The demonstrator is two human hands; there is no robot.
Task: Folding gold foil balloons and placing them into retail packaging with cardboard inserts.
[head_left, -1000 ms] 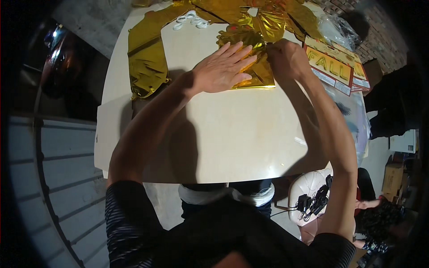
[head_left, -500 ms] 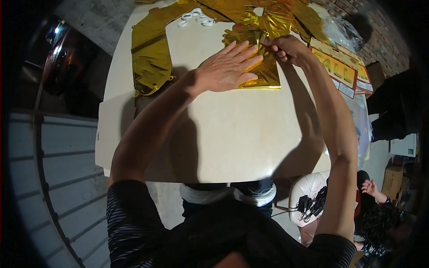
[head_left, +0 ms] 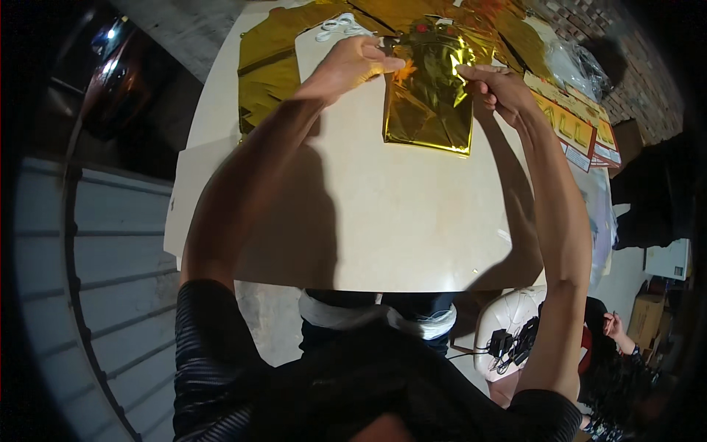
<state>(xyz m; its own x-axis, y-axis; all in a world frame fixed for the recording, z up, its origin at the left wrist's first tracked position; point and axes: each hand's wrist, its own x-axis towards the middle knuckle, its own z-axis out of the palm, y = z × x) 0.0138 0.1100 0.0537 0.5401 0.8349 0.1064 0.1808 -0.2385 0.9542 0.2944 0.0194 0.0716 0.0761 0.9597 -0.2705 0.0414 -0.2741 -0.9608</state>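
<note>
A folded sheet of shiny gold foil [head_left: 428, 103], likely a foil balloon, hangs between my hands over the far part of the table. My left hand [head_left: 347, 68] pinches its upper left edge, with thumb and fingers closed on it. At the upper right edge, my right hand [head_left: 499, 88] grips the foil between thumb and forefinger, the other fingers curled in. The folded piece has a smooth lower edge and creases that catch the light. Larger gold foil [head_left: 266, 74] lies spread beyond and to the left of it.
White ribbon coils [head_left: 340, 28] lie by my left hand. Printed orange-yellow cards [head_left: 565, 121] and clear plastic wrapping [head_left: 574, 62] are at the right on the pale table [head_left: 398, 228]. A chair [head_left: 508, 324] bears black cables. Another person's hand [head_left: 613, 325] shows at lower right.
My left hand has gone from lying flat on the foil to pinching its left edge. The folded foil now looks raised and turned slightly, with my right hand still on its right edge.
</note>
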